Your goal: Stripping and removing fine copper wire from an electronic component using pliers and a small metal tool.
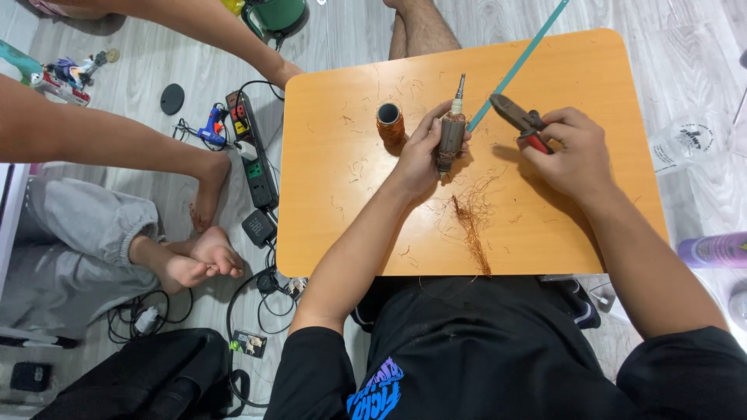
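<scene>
View from above of a person seated at a small orange table [342,155] w/ rounded corners, on a pale wood-look floor. All places below are given relative to that table.

Near the table's middle, toward the far edge, the left hand [424,152] is closed around a motor armature [451,136], a dark rusty cylinder w/ a thin metal shaft pointing away from the person. The armature is held upright-ish, just above the tabletop.

Right of it, over the table's right-centre, the right hand [568,152] grips a pair of cutting pliers [520,120] w/ red and dark handles; the pliers' nose points left toward the armature, close to it but apart.

On the tabletop just left of the armature stands a spool of copper wire [390,123], upright, open end up. Below the hands, toward the table's near edge, lies a tangle of loose copper wire strands [473,222], w/ short clippings scattered across the top. A thin teal strip [517,66] runs diagonally from behind the pliers off the table's far edge.

Off the table's left side, on the floor: a black power strip [253,152] w/ plugs and cables, and the bare legs and feet [206,253] of other people. Off the right side: a clear plastic bottle [689,144] and a purple can [716,250], lying on the floor.
</scene>
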